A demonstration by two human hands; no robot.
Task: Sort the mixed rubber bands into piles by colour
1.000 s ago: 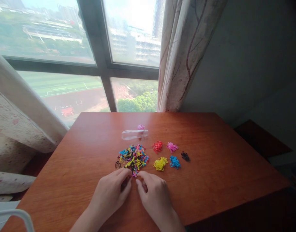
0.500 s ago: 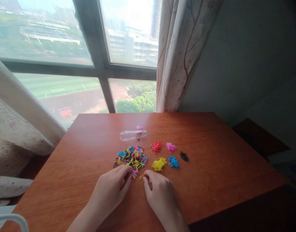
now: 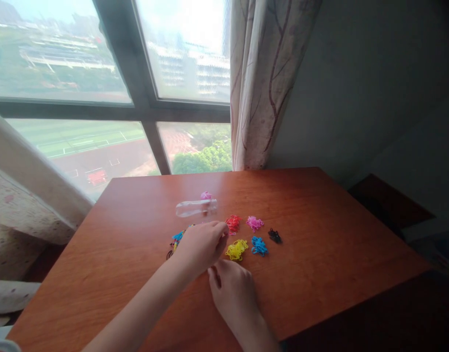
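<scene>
My left hand [image 3: 204, 244] is stretched over the mixed pile of small coloured rubber bands [image 3: 177, 238], covering most of it. Its bent fingers come down at the near edge of the red rubber bands [image 3: 232, 224]; whatever they pinch is hidden. Below it, my right hand [image 3: 233, 283] rests close to the tabletop with curled fingers, thumb and forefinger together under the left wrist. What it holds, if anything, does not show. Just beyond its knuckles lie the yellow rubber bands [image 3: 237, 250], with the blue rubber bands [image 3: 259, 246] to their right.
Pink rubber bands [image 3: 254, 223] and black rubber bands [image 3: 274, 235] form small piles at the right. Farther back a clear plastic bottle [image 3: 195, 208] lies on its side before a pink object [image 3: 205, 195]. The wooden table [image 3: 319, 254] reaches toward the window and curtain [image 3: 257, 98].
My left hand has moved right and forward from the mixed pile to the red bands. My right hand stays low; the yellow band seen at its fingertips is now out of sight. The view has shifted slightly.
</scene>
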